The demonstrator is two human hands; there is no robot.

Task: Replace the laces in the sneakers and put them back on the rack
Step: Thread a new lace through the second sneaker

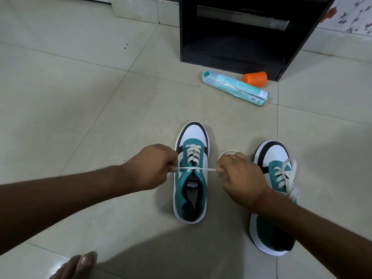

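Your left hand point(150, 168) is curled closed, pinching one end of the white lace point(193, 168) just left of the middle sneaker point(191, 178). That lace runs taut straight across the upper pair of eyelets, and below the toe it already criss-crosses several rows, so this shoe looks laced almost to the top; what seems left here is to draw it snug and tie it off. Your right hand point(239, 174) is closed too, gripping the other end just right of the shoe, with a loop of spare lace showing above the knuckles. Further right, partly under your right forearm, the second sneaker point(273, 198) stands on the tiled floor point(80, 97) with its lace crossed up the front and loose ends trailing toward the ankle; whether it is knotted you cannot tell from here. Beyond the shoes, a teal tube point(235, 88) and an orange cup point(254, 78) lie in front of the dark rack point(241, 37). Neither sneaker is back on it yet.
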